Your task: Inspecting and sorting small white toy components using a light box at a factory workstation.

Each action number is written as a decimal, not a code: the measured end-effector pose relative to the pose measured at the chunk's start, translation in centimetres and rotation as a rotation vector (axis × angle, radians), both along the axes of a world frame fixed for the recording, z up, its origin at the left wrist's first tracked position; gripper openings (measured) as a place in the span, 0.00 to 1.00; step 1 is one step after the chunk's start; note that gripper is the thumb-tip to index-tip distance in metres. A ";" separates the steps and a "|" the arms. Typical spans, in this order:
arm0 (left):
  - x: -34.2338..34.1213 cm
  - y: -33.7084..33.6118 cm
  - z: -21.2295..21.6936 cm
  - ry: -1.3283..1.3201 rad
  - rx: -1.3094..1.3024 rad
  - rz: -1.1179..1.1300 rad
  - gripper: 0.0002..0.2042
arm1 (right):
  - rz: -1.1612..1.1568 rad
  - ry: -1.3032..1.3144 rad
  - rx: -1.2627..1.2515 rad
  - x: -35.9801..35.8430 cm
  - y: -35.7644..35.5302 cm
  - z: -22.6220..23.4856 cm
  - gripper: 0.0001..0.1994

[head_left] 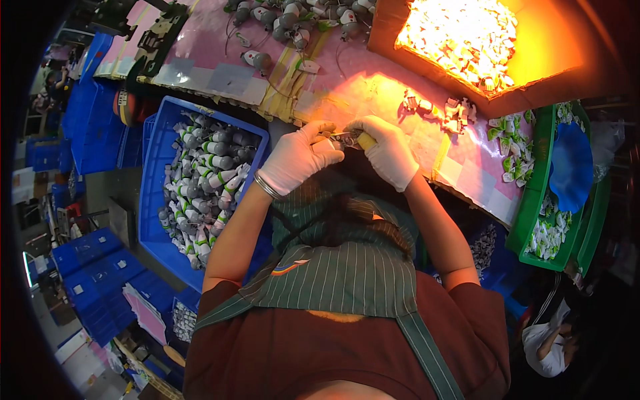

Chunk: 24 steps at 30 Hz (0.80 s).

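Both of my hands wear white gloves and meet at the table's near edge. My left hand (300, 159) is closed, with thumb and fingers pinching a small pale piece that its fingers mostly cover. Opposite it, my right hand (387, 152) is wrapped round a small tool with a yellow grip (366, 141). The tool's metal part (345, 139) lies between the two hands, against the piece; its exact kind is hard to make out. Just beyond my right hand, a few small white plastic parts (457, 115) lie on the pink table top (373, 100).
A blue crate (148, 200) of grey-and-white toy figures stands at left. A brightly lit cardboard box (533, 80) of small parts sits far right. Green crates (517, 237) with white-green pieces and a blue bowl (571, 167) are at right. More grey figures (293, 17) lie at the back.
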<state>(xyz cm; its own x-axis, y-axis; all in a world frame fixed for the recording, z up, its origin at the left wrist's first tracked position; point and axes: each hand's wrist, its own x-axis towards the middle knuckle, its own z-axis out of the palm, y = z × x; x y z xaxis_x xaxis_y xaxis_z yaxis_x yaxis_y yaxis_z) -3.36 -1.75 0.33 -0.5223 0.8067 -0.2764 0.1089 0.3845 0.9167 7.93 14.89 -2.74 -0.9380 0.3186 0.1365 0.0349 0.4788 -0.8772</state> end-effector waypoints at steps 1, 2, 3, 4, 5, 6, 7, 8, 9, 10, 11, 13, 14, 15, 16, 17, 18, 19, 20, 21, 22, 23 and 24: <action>-0.1 -0.1 -0.1 -0.004 -0.075 -0.020 0.23 | 0.004 0.001 -0.001 -0.1 -0.1 -0.1 0.09; -0.2 -0.2 -0.1 -0.007 -0.150 -0.039 0.23 | 0.024 0.039 0.019 -0.2 -0.1 -0.1 0.09; 0.0 -0.2 0.2 -0.004 -0.151 -0.034 0.23 | 0.044 0.078 0.039 -0.3 -0.2 0.0 0.09; 0.2 0.0 0.7 -0.206 -0.165 -0.010 0.21 | 0.051 0.086 0.042 -0.5 -0.4 0.1 0.09; 0.4 0.1 1.1 -0.408 -0.176 0.014 0.19 | -0.042 0.011 -0.275 -0.4 -1.0 0.4 0.07; 0.7 0.2 0.7 -0.400 -0.171 0.021 0.19 | -0.133 -0.066 -0.591 -0.4 -1.3 0.6 0.07; 0.9 0.2 -0.4 -0.119 -0.046 0.064 0.17 | -0.124 -0.059 -0.588 -0.5 -1.0 0.7 0.07; 1.2 0.2 -1.7 0.160 0.077 0.107 0.16 | -0.080 -0.222 -0.674 -0.3 -0.5 0.8 0.09; 1.1 0.4 -3.0 0.268 0.171 0.153 0.14 | -0.035 -0.388 -0.756 -0.2 -0.3 0.8 0.11; 1.2 0.5 -2.9 0.269 0.172 0.154 0.14 | -0.034 -0.387 -0.754 -0.1 -0.4 0.6 0.11; 1.3 0.7 -2.7 0.362 0.163 0.167 0.14 | -0.006 -0.362 -0.846 0.1 -0.7 0.1 0.12; 1.5 0.9 -2.1 0.453 0.154 0.179 0.15 | -0.018 -0.357 -0.967 -0.1 -1.0 -0.2 0.11; 1.6 1.0 -1.8 0.495 0.133 0.173 0.15 | -0.021 -0.358 -0.967 -0.4 -1.1 0.0 0.11; 1.7 1.1 -1.6 0.536 0.111 0.167 0.15 | -0.051 -0.321 -0.952 -0.7 -1.1 0.5 0.10; 1.7 1.1 -1.4 0.533 0.110 0.166 0.15 | -0.080 -0.284 -0.937 -0.9 -1.2 0.8 0.08; 1.7 1.0 -1.3 0.559 0.110 0.172 0.16 | -0.082 -0.287 -0.938 -1.1 -1.5 0.9 0.08; 1.7 0.9 -1.3 0.585 0.109 0.179 0.16 | -0.137 -0.211 -0.753 -1.2 -1.9 1.0 0.06; 1.7 0.9 -1.4 0.583 0.108 0.179 0.16 | -0.189 -0.134 -0.567 -1.3 -2.0 1.0 0.05; 1.8 0.8 -1.6 0.502 0.100 0.191 0.16 | -0.189 -0.137 -0.567 -1.4 -2.0 0.7 0.05; 1.8 0.7 -1.7 0.421 0.093 0.201 0.16 | -0.178 0.057 -0.214 -1.5 -2.0 0.1 0.06; 1.7 0.7 -1.4 0.419 0.093 0.199 0.16 | -0.165 0.246 0.142 -1.6 -1.9 -0.1 0.09; 1.5 0.9 -0.6 -0.019 0.036 0.225 0.16 | -0.169 0.244 0.142 -1.7 -1.8 -0.1 0.09; 1.4 1.0 -0.3 -0.458 -0.023 0.244 0.16 | -0.171 0.302 0.189 -1.7 -1.8 0.1 0.10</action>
